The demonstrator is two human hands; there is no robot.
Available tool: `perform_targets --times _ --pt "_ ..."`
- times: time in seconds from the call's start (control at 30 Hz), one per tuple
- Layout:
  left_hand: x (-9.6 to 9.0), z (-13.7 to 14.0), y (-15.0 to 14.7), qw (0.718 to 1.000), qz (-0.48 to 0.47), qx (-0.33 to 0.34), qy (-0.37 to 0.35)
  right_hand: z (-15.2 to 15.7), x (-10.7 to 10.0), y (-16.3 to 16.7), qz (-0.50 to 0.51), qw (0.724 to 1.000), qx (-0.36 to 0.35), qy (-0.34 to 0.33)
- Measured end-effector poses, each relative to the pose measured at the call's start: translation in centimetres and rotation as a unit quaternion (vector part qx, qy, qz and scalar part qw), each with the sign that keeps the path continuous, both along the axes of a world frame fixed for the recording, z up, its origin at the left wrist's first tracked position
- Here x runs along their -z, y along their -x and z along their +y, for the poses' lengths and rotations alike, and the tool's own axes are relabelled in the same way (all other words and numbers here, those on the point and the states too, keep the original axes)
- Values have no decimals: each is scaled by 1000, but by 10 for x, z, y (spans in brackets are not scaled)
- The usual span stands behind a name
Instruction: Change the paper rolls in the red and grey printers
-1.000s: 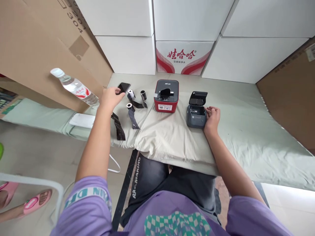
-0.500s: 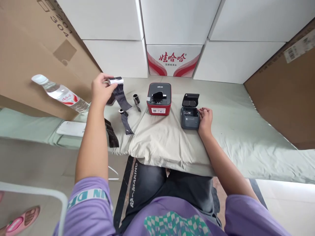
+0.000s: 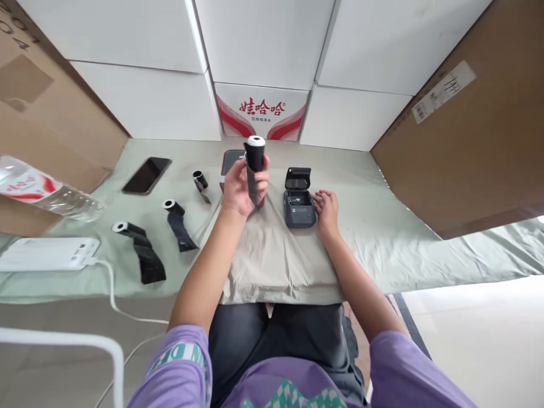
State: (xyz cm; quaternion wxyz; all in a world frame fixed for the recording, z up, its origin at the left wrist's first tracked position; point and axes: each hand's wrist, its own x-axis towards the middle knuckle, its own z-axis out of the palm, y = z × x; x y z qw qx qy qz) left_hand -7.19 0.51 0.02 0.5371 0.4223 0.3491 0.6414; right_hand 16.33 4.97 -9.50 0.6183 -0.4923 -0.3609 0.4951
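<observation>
My left hand (image 3: 243,190) is closed round a roll of black label paper (image 3: 255,153), held upright above the cloth with its white-rimmed core facing up and a loose strip hanging down. Behind that hand a red device with a dark top (image 3: 232,158) is mostly hidden. A small dark label printer (image 3: 300,212) stands to the right with its lid raised and its inside showing. My right hand (image 3: 326,211) rests on the cloth at the printer's right side, fingers loosely apart and fingertips against or very near it.
Several more black rolls, one of them a roll with a long strip (image 3: 148,260), lie to the left. A phone (image 3: 147,175), a tilted water bottle (image 3: 46,190) and a white power bank (image 3: 51,254) with a cable are farther left. White boxes (image 3: 144,102) line the back; a cardboard box (image 3: 459,141) stands right.
My left hand has carried its roll rightward, from over the other rolls to in front of the red device, and turned it upright. My right hand stays beside the printer. The view has shifted.
</observation>
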Motion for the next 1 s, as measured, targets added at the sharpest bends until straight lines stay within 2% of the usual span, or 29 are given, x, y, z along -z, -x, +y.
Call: perform_targets --times 0.1,0.2,0.33,0.43,0.53,0.6,0.73,0.87,1.0 --pt "19 8 -19 999 25 45 14 -2 -3 -2 -10 1000 -4 9" --pt "30 8 -25 995 37 88 19 -6 -4 -2 -40 999 -1 -4" --pt "38 8 -30 993 46 103 27 -16 -17 -2 -146 983 6 -112" --pt "48 12 -36 994 79 75 5 -20 -39 -5 -192 963 -60 -181" --pt "60 16 -43 986 156 35 -55 -11 -60 -8 -185 949 -166 -196" --pt "67 17 -48 976 201 4 -86 -1 -65 -10 -203 932 -225 -199" --pt "77 18 -51 961 252 -40 -109 13 -53 -13 -237 913 -274 -189" --pt "81 22 -52 934 329 -43 -129 16 -38 -17 -296 892 -254 -228" --pt "82 24 -54 893 405 -73 -180 18 -36 -27 -375 859 -237 -254"
